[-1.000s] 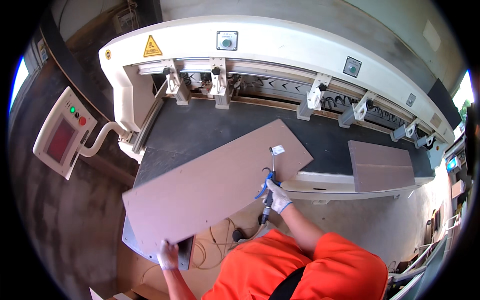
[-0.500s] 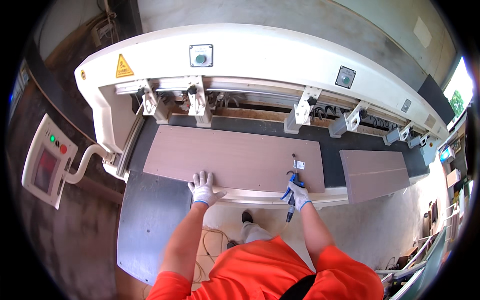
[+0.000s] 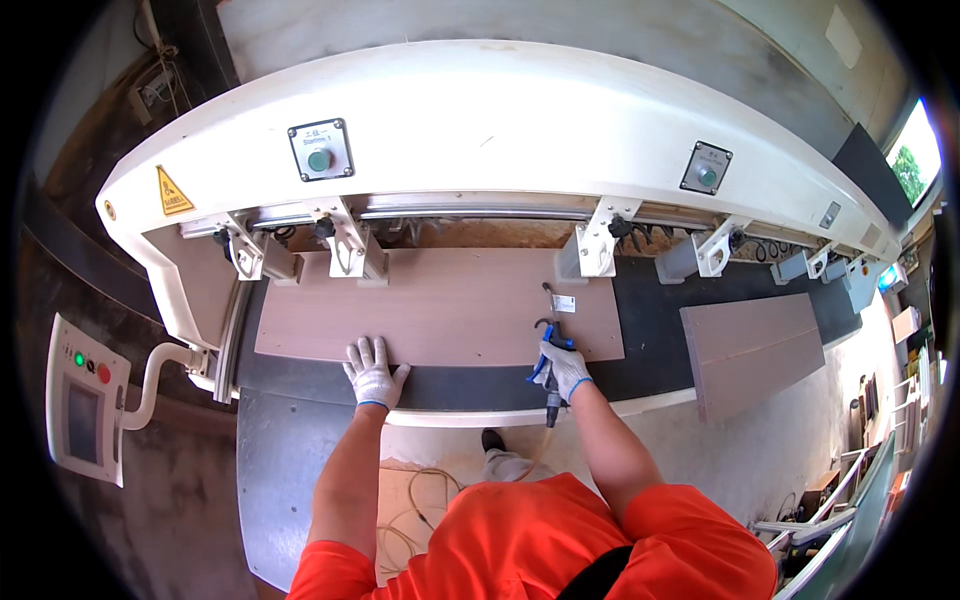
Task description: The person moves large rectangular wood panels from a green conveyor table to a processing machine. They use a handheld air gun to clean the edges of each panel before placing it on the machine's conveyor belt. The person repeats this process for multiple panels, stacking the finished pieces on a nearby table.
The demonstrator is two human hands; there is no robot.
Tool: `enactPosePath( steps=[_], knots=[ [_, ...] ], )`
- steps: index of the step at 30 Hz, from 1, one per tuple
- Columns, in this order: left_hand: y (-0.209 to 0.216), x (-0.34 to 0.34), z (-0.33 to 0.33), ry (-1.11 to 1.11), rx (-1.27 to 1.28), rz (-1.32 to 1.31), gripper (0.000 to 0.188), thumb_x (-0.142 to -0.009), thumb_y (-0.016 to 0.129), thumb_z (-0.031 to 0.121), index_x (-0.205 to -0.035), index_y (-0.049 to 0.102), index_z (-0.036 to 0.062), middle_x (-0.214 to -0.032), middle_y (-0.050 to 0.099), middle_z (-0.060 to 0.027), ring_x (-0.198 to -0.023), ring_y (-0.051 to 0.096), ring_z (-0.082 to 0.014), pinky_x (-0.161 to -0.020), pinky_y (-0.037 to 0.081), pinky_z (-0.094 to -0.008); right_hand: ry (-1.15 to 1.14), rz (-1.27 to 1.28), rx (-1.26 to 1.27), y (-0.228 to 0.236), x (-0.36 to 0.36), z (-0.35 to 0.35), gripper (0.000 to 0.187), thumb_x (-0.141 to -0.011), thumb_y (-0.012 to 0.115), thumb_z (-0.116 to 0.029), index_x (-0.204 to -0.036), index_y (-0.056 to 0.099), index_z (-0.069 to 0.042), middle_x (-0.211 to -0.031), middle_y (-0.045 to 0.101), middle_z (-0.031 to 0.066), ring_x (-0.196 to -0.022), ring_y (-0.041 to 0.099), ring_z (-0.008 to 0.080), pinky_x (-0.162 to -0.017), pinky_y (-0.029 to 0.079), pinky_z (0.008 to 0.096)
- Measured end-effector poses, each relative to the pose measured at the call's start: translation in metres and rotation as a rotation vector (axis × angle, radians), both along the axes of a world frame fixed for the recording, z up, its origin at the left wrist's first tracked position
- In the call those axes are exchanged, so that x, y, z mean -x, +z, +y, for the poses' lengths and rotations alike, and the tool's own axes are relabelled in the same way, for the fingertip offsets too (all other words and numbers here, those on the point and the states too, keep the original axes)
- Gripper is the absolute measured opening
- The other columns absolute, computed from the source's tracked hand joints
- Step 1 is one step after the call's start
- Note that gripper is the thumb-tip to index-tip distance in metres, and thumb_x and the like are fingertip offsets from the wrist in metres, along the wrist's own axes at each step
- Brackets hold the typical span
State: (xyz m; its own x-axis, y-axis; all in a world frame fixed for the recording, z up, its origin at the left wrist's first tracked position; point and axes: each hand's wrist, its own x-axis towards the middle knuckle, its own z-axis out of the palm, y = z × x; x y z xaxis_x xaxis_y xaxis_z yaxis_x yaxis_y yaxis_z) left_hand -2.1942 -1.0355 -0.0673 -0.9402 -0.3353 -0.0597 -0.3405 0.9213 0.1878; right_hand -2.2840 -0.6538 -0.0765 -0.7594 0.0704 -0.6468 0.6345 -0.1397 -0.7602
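Note:
A long brown-pink panel (image 3: pixel 430 310) lies flat on the dark machine bed (image 3: pixel 460 385), its far edge beneath the clamps. My left hand (image 3: pixel 372 378), in a white glove, rests with fingers spread at the panel's near edge. In my gloved right hand (image 3: pixel 570 372) is a blue and black air blow gun (image 3: pixel 556 338), gripped near the panel's right end. Its thin nozzle points away from me, beside a small white label (image 3: pixel 564 304) on the panel. A hose trails down from the gun.
Behind the panel spans a white machine beam (image 3: pixel 500 120) with several clamps (image 3: pixel 600 240) below. A second panel (image 3: pixel 755 345) lies on the right. At the left stand a control screen (image 3: pixel 88 410) and a dark side table (image 3: pixel 300 470). The hose (image 3: pixel 430 490) coils on the floor.
The long panel has slid away from me, under the clamps, baring a strip of bed in front. Both hands moved forward with it. My view shifted and the control screen turned from red to dark.

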Motion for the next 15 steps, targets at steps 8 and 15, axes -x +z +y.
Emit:
enactPosePath(
  steps=[8,15],
  knots=[
    [-0.022,-0.048,-0.001,0.038,-0.094,0.264,0.089,-0.086,0.072,0.051,-0.153,0.04,0.0014,-0.159,0.035,-0.0278,-0.151,0.024,-0.0466,-0.124,0.016,-0.0573,0.041,0.571,0.151,0.074,-0.069,-0.012,0.011,-0.094,0.073,-0.012,-0.1,0.068,-0.004,-0.083,0.069,0.0041,-0.077,0.067,0.0141,-0.07,0.053,0.0295],
    [-0.026,-0.172,0.007,-0.041,0.006,0.18,0.088,-0.085,0.072,0.047,-0.15,0.042,-0.0034,-0.158,0.037,-0.0279,-0.151,0.027,-0.0456,-0.125,0.014,-0.0567,-0.325,0.987,-0.413,0.221,-0.035,0.064,0.027,-0.098,0.071,-0.027,-0.1,0.064,-0.001,-0.076,0.066,0.0056,-0.072,0.064,0.0116,-0.069,0.052,0.0296]
  ],
)
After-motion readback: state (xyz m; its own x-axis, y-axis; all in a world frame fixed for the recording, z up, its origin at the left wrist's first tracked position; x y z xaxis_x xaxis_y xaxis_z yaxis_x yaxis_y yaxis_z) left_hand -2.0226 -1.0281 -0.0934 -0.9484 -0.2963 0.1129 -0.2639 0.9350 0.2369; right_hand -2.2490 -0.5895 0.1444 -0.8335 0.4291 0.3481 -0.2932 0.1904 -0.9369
